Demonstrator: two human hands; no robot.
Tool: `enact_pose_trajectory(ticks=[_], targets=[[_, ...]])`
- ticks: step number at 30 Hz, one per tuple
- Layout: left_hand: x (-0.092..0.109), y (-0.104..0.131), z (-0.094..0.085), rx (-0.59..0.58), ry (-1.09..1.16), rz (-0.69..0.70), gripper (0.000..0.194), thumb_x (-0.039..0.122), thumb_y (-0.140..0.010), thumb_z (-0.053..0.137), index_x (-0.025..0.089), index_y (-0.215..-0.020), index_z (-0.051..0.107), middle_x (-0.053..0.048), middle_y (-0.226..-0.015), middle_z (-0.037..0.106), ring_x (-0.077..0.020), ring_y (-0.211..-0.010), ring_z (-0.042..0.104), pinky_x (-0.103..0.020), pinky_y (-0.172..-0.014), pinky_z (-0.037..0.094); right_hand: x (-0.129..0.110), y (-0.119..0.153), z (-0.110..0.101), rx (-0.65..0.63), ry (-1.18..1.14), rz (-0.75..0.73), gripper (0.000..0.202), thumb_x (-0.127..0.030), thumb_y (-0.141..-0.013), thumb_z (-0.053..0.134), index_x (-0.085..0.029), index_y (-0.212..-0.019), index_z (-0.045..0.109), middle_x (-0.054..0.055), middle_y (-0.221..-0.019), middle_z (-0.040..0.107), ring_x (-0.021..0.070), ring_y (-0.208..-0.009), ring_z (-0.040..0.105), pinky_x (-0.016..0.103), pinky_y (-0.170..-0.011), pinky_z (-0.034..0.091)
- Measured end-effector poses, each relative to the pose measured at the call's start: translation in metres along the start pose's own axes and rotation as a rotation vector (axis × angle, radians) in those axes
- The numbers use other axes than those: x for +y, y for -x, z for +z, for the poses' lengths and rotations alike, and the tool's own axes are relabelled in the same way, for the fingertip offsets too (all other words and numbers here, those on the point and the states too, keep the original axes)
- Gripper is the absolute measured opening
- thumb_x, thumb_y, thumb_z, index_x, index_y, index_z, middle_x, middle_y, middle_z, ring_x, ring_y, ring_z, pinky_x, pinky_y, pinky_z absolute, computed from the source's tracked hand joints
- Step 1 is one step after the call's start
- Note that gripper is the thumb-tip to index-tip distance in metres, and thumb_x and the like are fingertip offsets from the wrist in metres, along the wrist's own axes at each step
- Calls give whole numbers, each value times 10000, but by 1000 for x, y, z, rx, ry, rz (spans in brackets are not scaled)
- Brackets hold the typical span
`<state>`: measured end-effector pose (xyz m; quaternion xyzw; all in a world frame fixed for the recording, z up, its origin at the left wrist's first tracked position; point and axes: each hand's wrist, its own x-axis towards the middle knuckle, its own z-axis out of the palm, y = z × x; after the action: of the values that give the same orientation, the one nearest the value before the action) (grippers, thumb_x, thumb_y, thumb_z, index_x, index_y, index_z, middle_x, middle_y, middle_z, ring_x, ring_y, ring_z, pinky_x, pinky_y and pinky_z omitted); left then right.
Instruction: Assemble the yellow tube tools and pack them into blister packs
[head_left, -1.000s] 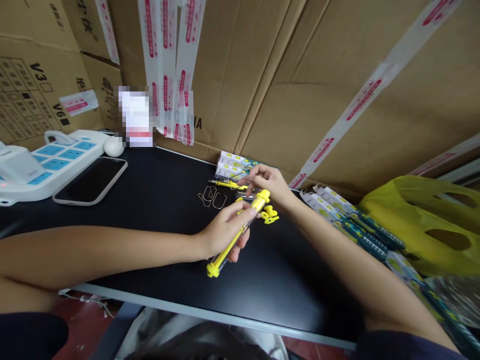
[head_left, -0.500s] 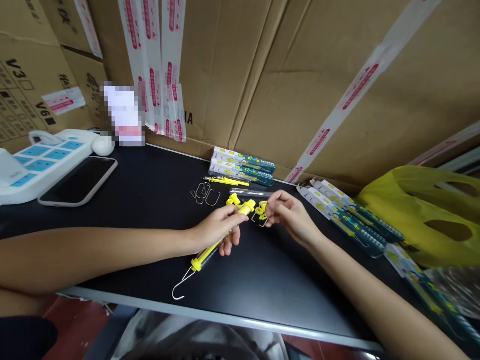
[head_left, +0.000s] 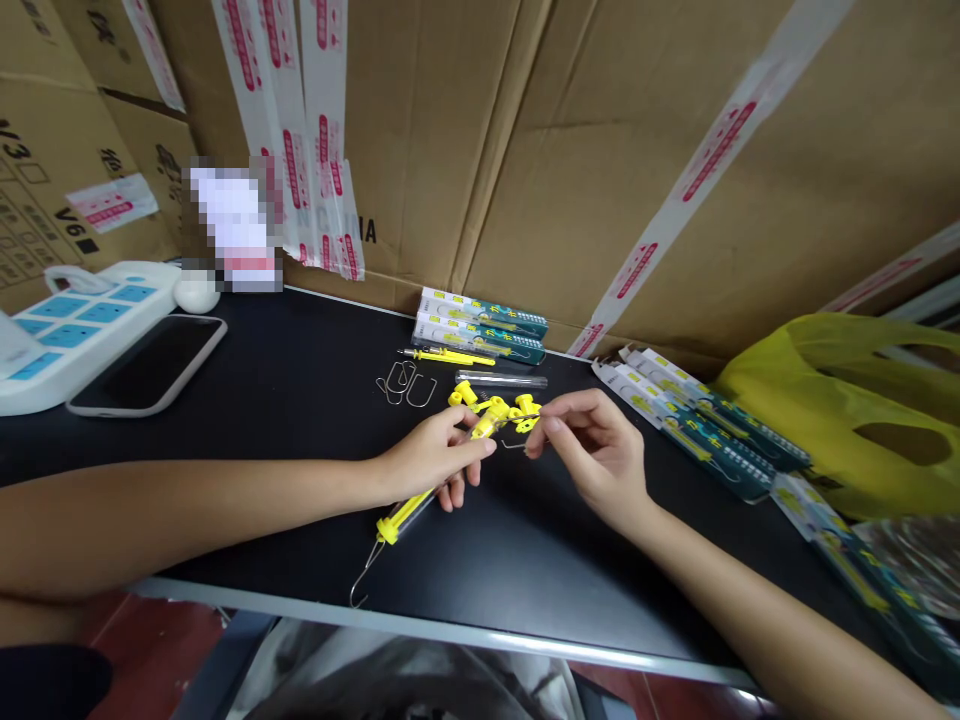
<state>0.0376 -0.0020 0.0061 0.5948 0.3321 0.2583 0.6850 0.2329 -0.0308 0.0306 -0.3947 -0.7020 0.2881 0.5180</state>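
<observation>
My left hand [head_left: 435,455] is wrapped round a spring scale [head_left: 409,514], a clear tube with yellow parts inside and at both ends. A bent metal hook hangs from its lower end over the table's near side. My right hand [head_left: 600,455] pinches a bent wire hook [head_left: 514,446] close to the scale's upper yellow cap. Small yellow plastic caps [head_left: 465,392] lie just behind the hands. Beyond them rest a clear tube [head_left: 501,380], loose wire hooks [head_left: 421,390] and yellow rods [head_left: 454,356] with metal ends.
Printed spring scale packages [head_left: 480,325] lie against the cardboard at the back, with more packages [head_left: 694,425] at right. A yellow plastic bag [head_left: 795,390] sits beyond those. At left are a phone [head_left: 150,365] and a white power strip [head_left: 90,320] on the black table [head_left: 300,420].
My right hand has brought the wire hook up against the scale's upper end, its fingers turned more toward the left hand. My left hand keeps its hold. The view has shifted slightly.
</observation>
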Motion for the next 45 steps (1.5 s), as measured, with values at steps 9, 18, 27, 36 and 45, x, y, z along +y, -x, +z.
enact_pose_trajectory(ticks=[9, 18, 27, 36, 45], targets=[[-5, -1, 0, -11, -45, 26, 257, 361, -844, 564, 205, -949, 389, 94, -572, 501, -66, -339, 494, -150, -295, 422, 6, 5, -1, 4, 124, -168, 111, -118, -875, 550, -196, -950, 574, 1, -733, 650, 115, -617, 651, 260, -614, 550], [-1, 4, 0, -52, -49, 16, 242, 445, -891, 466, 215, -934, 405, 94, -568, 474, -44, -321, 447, -115, -270, 357, -2, -6, -10, -49, 173, -4, 100, -241, -883, 552, -205, -973, 578, -59, -566, 498, 72, -421, 448, 197, -399, 339], [-1, 4, -1, -112, -51, 32, 271, 474, -878, 480, 216, -926, 412, 94, -560, 468, -48, -318, 439, -121, -266, 355, 11, -13, -16, -429, 218, 181, 274, -327, -828, 630, -180, -1058, 620, -84, -556, 259, 75, -489, 206, 232, -449, 171], [-1, 5, -1, -99, -63, 36, 289, 489, -871, 488, 213, -913, 413, 95, -561, 468, -41, -311, 432, -114, -267, 341, 10, -13, -17, -432, 169, 227, 274, -353, -830, 631, -182, -1043, 610, -66, -574, 371, 78, -497, 274, 227, -466, 228], [-5, 1, -1, -114, -75, 15, 288, 484, -874, 470, 204, -914, 418, 94, -549, 468, -55, -321, 456, -133, -292, 375, -5, -8, -8, -77, -108, 86, 59, -255, -901, 544, -217, -945, 535, -28, -624, 589, 109, -549, 541, 222, -502, 429]])
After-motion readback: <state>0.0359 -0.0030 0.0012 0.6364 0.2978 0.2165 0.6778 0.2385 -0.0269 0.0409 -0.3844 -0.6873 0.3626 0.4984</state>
